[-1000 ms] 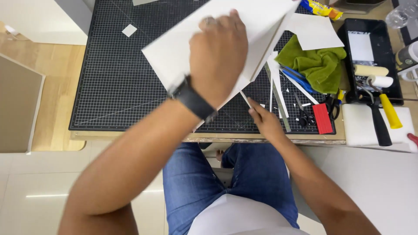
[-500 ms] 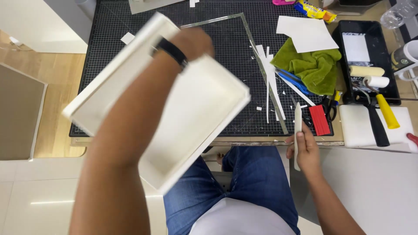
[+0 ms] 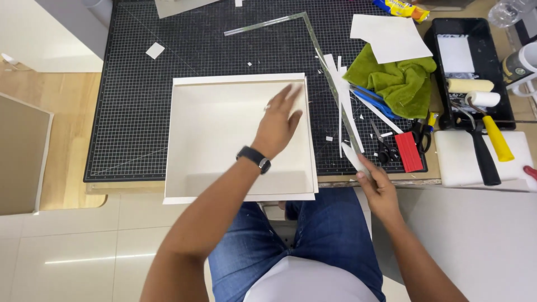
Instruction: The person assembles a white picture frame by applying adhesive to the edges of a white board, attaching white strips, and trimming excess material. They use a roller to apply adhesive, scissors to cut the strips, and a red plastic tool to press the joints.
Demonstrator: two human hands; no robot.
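The shallow white foam-board tray (image 3: 240,140), which I was holding up in the air half a second ago, now sits open side up on the black gridded cutting mat (image 3: 128,112), its near edge hanging over the front of the table toward my lap. My left hand (image 3: 278,124) rests inside it with fingers spread flat against the floor near the right wall, a black watch (image 3: 254,158) on the wrist. So the box is down and steadied rather than carried.

My right hand (image 3: 379,187) sits at the table's front edge, pinching the near end of a narrow white strip (image 3: 354,158) that lies beside the long metal ruler (image 3: 333,84). Just beyond are the red-handled scissors (image 3: 411,148), a crumpled green cloth (image 3: 400,81), and a black paint tray (image 3: 498,67) with small rollers.
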